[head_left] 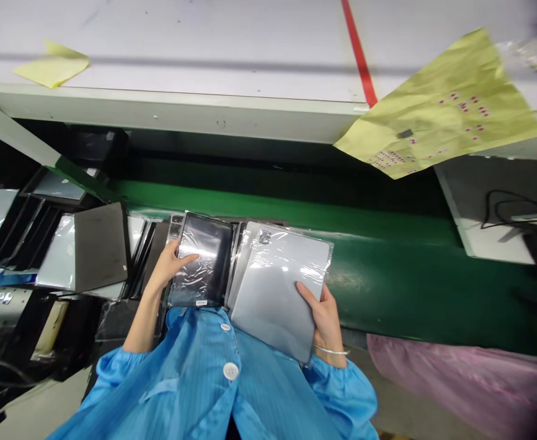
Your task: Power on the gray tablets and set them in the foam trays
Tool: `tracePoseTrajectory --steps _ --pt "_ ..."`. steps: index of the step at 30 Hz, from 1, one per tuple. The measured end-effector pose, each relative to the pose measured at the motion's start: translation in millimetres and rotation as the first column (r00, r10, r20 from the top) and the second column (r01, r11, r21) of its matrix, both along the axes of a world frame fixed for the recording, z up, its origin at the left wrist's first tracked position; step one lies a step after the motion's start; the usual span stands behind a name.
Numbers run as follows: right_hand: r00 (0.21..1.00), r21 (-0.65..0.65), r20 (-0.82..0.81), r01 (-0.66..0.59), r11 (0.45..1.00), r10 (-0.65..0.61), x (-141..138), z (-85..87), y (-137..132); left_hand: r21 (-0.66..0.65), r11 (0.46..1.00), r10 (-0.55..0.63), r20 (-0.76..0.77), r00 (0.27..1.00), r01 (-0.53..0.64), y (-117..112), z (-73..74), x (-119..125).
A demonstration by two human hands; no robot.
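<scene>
In front of my body, upright tablets in clear plastic sleeves stand packed in a row. My left hand [172, 264] is closed on the left edge of a dark-faced tablet [208, 256], its thumb flat on the front and its fingers hidden behind. A small white label shows at that tablet's lower edge. My right hand [322, 311] grips the right side of a silver tablet [280, 284], thumb across its face. A dark camera block sits at this tablet's upper left corner. Several thin edges show between the two; how many pieces each hand holds cannot be seen.
To the left, more sleeved tablets stand in rows with a dark grey foam sheet [101, 247] among them. A green surface [388, 287] runs to the right. Above it is a white shelf [204, 49] with a yellow paper [452, 110] over its edge. Pink cloth [456, 379] hangs at lower right.
</scene>
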State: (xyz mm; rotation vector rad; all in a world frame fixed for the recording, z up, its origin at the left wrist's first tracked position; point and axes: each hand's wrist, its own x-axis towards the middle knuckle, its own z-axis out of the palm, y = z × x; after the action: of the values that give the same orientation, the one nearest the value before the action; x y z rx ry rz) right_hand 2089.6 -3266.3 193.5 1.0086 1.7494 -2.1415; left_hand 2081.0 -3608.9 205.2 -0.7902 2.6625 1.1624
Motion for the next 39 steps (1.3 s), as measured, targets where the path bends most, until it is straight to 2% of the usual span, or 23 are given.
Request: tracePoseTrajectory --steps 3,6,8,10,13,15,18,20,21,23,24,25,26,27,28,30,31,32,33,34,36,37,39 --pt "0.997 0.023 -0.072 -0.032 0.999 0.034 0.9 6.1 -8.5 0.146 0.989 0.026 -0.126 0.992 -0.007 14.2 26.0 12.8" --pt "0.979 0.076 -0.183 -0.077 0.994 0.090 2.8 12.1 -25.0 0.184 0.983 0.079 -0.342 0.936 -0.016 48.8 57.4 24.3" --pt "0.961 0.100 -0.249 -0.100 0.990 0.122 3.5 15.7 -38.9 0.119 0.991 0.001 -0.503 0.865 0.068 76.8 76.2 28.2" --pt "0.939 0.128 -0.316 -0.099 0.987 0.135 3.7 19.5 -51.9 0.007 0.973 -0.180 -0.599 0.780 0.230 102.3 89.0 28.2" --pt "0.915 0.174 -0.385 -0.057 0.983 0.121 4.8 26.0 -64.9 -0.179 0.871 -0.458 -0.632 0.625 0.458 131.3 92.6 23.9" --pt "0.910 0.180 -0.408 -0.002 0.984 0.077 6.6 29.4 -68.8 -0.272 0.807 -0.566 -0.610 0.555 0.525 147.5 85.1 20.3" --pt "0.904 0.141 -0.428 0.082 0.987 -0.014 10.1 30.3 -70.9 -0.328 0.758 -0.638 -0.553 0.536 0.564 170.7 67.9 16.4" --pt "0.905 0.096 -0.421 0.109 0.989 -0.059 11.2 28.9 -71.4 -0.296 0.737 -0.656 -0.530 0.537 0.608 180.7 61.1 15.3" --pt "0.906 0.076 -0.416 0.114 0.991 -0.072 11.0 28.3 -71.6 -0.265 0.708 -0.678 -0.514 0.525 0.655 182.1 61.4 15.4" --pt "0.908 0.047 -0.409 0.119 0.992 -0.089 9.0 28.5 -71.4 -0.203 0.601 -0.749 -0.482 0.455 0.773 175.5 71.3 16.3" --pt "0.911 0.039 -0.402 0.121 0.992 -0.095 7.4 29.5 -70.9 -0.173 0.525 -0.787 -0.472 0.398 0.833 167.4 80.4 16.8" --pt "0.915 0.031 -0.389 0.124 0.992 -0.103 5.7 31.2 -70.0 -0.150 0.472 -0.807 -0.471 0.357 0.869 156.8 91.3 16.9" --pt "0.922 0.020 -0.372 0.128 0.992 -0.111 4.1 33.1 -68.6 -0.133 0.453 -0.805 -0.485 0.340 0.882 144.1 102.6 16.3" --pt "0.929 0.006 -0.349 0.131 0.991 -0.120 2.7 35.2 -66.7 -0.134 0.488 -0.779 -0.512 0.362 0.862 130.1 112.9 14.9" --pt "0.936 -0.013 -0.326 0.132 0.991 -0.129 1.8 36.9 -64.4 -0.154 0.569 -0.730 -0.547 0.410 0.808 115.7 120.9 12.4" --pt "0.946 -0.055 -0.292 0.129 0.990 -0.139 1.4 38.3 -59.1 -0.219 0.788 -0.567 -0.622 0.540 0.576 89.4 126.2 5.4" --pt "0.949 -0.064 -0.284 0.126 0.990 -0.139 1.9 37.5 -56.4 -0.206 0.844 -0.503 -0.626 0.596 0.495 79.4 123.1 2.1" --pt "0.948 -0.057 -0.284 0.131 0.990 -0.141 2.6 35.7 -53.9 -0.147 0.866 -0.461 -0.602 0.652 0.477 72.4 116.7 -0.1" --pt "0.945 -0.037 -0.292 0.142 0.989 -0.146 3.6 33.1 -51.6 -0.039 0.859 -0.442 -0.560 0.701 0.510 68.8 108.3 -0.5" --pt "0.940 -0.012 -0.304 0.157 0.988 -0.153 4.6 29.7 -49.3 0.098 0.834 -0.425 -0.514 0.745 0.543 68.7 99.3 1.3" --pt "0.931 0.034 -0.324 0.189 0.981 -0.168 7.3 22.2 -44.5 0.320 0.790 -0.345 -0.475 0.810 0.524 77.0 85.1 10.6" --pt "0.928 0.048 -0.331 0.198 0.979 -0.171 9.0 18.5 -41.6 0.372 0.787 -0.291 -0.479 0.828 0.492 83.6 81.8 16.9" --pt "0.928 0.066 -0.333 0.198 0.978 -0.166 13.9 12.5 -34.8 0.390 0.805 -0.210 -0.518 0.829 0.448 97.0 83.8 28.7"
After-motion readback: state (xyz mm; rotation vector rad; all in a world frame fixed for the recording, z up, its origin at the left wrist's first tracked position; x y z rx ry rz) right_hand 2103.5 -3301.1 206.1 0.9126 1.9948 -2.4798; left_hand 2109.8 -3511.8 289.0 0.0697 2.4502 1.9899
